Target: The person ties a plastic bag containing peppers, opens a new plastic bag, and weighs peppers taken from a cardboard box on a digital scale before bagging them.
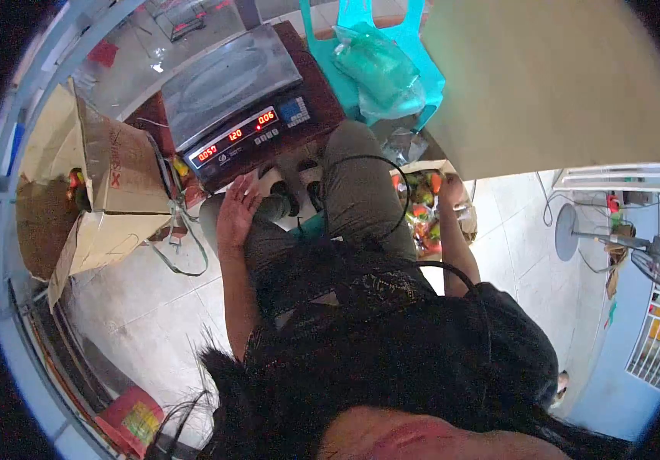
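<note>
Your left hand point(238, 211) open beside scale point(234, 107); right hand point(452, 195) at box point(468, 222), grip unclear. Produce point(424, 211) remains there: work looks unfinished.

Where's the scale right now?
In the head view, the scale sits at upper left, just beyond the left hand, between the cardboard box and the turquoise chair.

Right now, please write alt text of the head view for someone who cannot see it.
A seated person has the right hand at a box of red and green produce, the left hand open near a digital scale. A turquoise chair holds a plastic bag.
</note>
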The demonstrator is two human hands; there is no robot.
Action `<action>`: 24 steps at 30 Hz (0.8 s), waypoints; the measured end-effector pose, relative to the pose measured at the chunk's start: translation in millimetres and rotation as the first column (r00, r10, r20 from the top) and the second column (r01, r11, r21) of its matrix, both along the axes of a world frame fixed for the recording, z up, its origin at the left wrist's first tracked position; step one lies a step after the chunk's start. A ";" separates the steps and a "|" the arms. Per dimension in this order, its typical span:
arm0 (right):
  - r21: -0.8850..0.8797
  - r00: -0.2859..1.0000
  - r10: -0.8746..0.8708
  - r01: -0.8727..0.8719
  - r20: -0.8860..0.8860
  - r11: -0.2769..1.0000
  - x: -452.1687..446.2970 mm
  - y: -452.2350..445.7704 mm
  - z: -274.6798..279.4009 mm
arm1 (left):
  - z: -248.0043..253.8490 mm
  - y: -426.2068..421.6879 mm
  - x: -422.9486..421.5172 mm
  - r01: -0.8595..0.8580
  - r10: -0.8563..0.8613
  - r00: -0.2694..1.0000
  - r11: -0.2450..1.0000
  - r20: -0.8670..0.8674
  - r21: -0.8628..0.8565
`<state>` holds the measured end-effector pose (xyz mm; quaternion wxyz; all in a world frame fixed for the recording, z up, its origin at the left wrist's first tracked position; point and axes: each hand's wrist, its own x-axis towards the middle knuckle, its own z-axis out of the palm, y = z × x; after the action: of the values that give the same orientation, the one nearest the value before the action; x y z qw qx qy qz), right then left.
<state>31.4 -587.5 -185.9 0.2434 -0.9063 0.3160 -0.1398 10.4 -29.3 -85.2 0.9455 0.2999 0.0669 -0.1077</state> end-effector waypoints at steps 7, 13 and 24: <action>-0.091 0.750 0.500 -0.515 0.432 0.852 145.2 73.5 94.0 | 4.7 -3.5 0.1 0.010 -0.016 0.997 0.997 0.073 0.079; -0.210 0.802 0.586 -0.556 0.117 0.804 250.6 96.6 41.9 | -5.8 2.7 -3.6 0.019 -0.019 1.000 0.998 0.006 0.058; -0.053 0.709 0.634 -0.653 0.309 0.756 268.1 125.1 -9.7 | -32.3 12.1 39.9 0.175 -0.152 0.953 0.982 -0.263 0.067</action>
<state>299.5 -462.4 -195.6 0.3502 -0.9182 -0.0572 -0.1761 50.3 -17.1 -117.5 0.9023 0.3300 0.1682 -0.2206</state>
